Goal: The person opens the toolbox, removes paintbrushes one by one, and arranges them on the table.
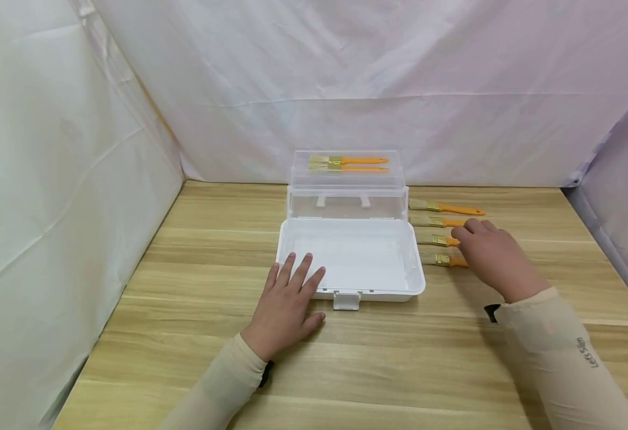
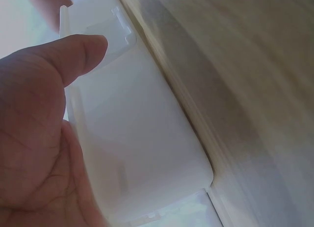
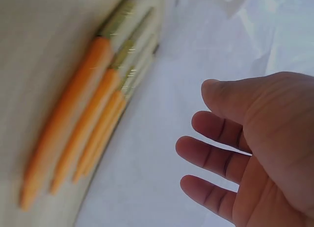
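A white plastic storage box [image 1: 357,257] with its clear lid [image 1: 346,206] swung up stands on the wooden table. My left hand [image 1: 286,298] lies over the box's front left corner, fingers spread and straight. In the left wrist view its thumb [image 2: 86,53] extends across the box's front wall. Several paintbrushes [image 1: 461,209] with orange handles and gold ferrules lie in a column right of the box. Above the handles of the nearer ones hovers my right hand [image 1: 491,257]; the right wrist view shows its fingers [image 3: 211,156] loosely bent, with nothing between them and the thumb.
Two more paintbrushes [image 1: 365,160] rest in the raised lid. A white latch [image 1: 346,300] hangs at the box's front. Pale cloth [image 1: 373,89] closes off the back and both sides of the table [image 1: 201,239].
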The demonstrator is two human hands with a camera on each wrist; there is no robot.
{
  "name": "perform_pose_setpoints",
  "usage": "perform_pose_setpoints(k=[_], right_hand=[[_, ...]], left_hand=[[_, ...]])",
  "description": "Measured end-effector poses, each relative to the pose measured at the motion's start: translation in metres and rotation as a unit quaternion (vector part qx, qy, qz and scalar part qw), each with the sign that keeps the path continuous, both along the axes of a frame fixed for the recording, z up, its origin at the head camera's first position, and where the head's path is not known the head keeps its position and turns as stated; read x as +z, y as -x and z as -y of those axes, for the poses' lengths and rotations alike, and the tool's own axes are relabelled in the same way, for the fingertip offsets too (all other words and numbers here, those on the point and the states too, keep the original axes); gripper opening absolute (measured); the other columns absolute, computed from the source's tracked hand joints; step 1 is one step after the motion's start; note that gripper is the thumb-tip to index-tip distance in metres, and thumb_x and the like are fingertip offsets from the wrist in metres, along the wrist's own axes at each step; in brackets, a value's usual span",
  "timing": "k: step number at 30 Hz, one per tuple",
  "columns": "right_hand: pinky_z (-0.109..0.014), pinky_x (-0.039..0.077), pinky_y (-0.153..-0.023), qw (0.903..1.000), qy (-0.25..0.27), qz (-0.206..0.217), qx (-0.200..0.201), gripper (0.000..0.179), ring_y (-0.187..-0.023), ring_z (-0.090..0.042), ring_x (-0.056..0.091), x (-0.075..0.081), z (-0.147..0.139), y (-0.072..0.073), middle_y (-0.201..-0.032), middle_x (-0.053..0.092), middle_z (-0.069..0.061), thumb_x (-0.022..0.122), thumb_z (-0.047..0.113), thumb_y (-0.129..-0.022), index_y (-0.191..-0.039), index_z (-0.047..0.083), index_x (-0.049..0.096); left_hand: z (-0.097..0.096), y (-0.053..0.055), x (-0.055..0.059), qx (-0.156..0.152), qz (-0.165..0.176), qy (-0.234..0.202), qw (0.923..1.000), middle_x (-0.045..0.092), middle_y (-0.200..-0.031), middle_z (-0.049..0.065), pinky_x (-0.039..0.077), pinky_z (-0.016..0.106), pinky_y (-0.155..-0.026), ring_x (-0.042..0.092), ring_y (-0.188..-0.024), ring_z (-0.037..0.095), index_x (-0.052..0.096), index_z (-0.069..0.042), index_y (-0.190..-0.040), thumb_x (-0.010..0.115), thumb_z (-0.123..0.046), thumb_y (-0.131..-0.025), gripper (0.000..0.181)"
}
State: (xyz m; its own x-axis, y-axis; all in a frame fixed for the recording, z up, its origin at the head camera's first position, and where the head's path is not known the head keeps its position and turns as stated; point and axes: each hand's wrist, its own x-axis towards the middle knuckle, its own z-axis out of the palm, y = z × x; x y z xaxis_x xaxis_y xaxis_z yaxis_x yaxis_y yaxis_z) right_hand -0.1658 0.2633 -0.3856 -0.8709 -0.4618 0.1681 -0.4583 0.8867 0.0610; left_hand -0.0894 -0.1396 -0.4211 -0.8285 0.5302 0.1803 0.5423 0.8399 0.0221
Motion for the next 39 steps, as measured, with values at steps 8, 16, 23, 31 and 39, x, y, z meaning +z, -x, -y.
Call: perform_pose_setpoints(k=[8,16,23,31,39], right_hand=[[-0.05,0.05,-0.062,0.9998,-0.008,-0.012,0.015,0.032,-0.082,-0.034,0.056,0.022,0.012,0.008,-0.097,0.057,-0.017,0.078,0.001,-0.081,-0.108,0.0,0.061],[-0.049,0.051,-0.069,0.9994,-0.027,0.012,0.016,0.026,-0.086,-0.035,0.056,0.039,0.023,0.026,-0.099,0.056,-0.016,0.073,0.002,-0.088,-0.11,-0.001,0.059],[-0.049,0.047,-0.07,0.9975,-0.053,-0.007,0.047,0.025,-0.091,-0.037,0.054,0.059,0.036,0.039,-0.099,0.054,-0.016,0.069,-0.004,-0.088,-0.11,-0.001,0.058],[-0.047,0.044,-0.067,0.9932,-0.079,-0.04,0.077,0.025,-0.091,-0.036,0.052,0.076,0.053,0.057,-0.099,0.054,-0.015,0.068,-0.008,-0.087,-0.108,-0.001,0.057],[-0.049,0.047,-0.069,0.9907,-0.088,-0.04,0.095,0.022,-0.095,-0.039,0.054,0.083,0.065,0.08,-0.102,0.055,-0.019,0.062,-0.009,-0.091,-0.112,-0.003,0.059]], left_hand=[[0.001,0.0,0.0,-0.001,0.001,0.001,1.0,0.03,-0.159,0.016,0.021,0.061,-0.113,0.022,-0.146,0.042,0.041,-0.015,-0.152,0.069,-0.051,-0.086,0.08],[0.0,0.0,0.002,-0.003,0.002,0.005,1.0,0.031,-0.158,0.016,0.022,0.061,-0.112,0.023,-0.145,0.042,0.042,-0.015,-0.151,0.069,-0.051,-0.086,0.08],[0.0,0.0,0.0,0.002,0.003,0.015,0.9999,0.03,-0.159,0.015,0.022,0.06,-0.113,0.022,-0.146,0.042,0.041,-0.015,-0.152,0.069,-0.052,-0.086,0.08],[0.0,-0.001,0.002,0.001,0.003,0.01,0.9999,0.03,-0.159,0.015,0.022,0.06,-0.112,0.023,-0.145,0.042,0.041,-0.016,-0.152,0.069,-0.048,-0.087,0.078],[0.0,-0.002,0.003,0.001,0.002,0.009,1.0,0.03,-0.159,0.016,0.023,0.061,-0.112,0.024,-0.145,0.043,0.042,-0.015,-0.152,0.069,-0.048,-0.087,0.078]])
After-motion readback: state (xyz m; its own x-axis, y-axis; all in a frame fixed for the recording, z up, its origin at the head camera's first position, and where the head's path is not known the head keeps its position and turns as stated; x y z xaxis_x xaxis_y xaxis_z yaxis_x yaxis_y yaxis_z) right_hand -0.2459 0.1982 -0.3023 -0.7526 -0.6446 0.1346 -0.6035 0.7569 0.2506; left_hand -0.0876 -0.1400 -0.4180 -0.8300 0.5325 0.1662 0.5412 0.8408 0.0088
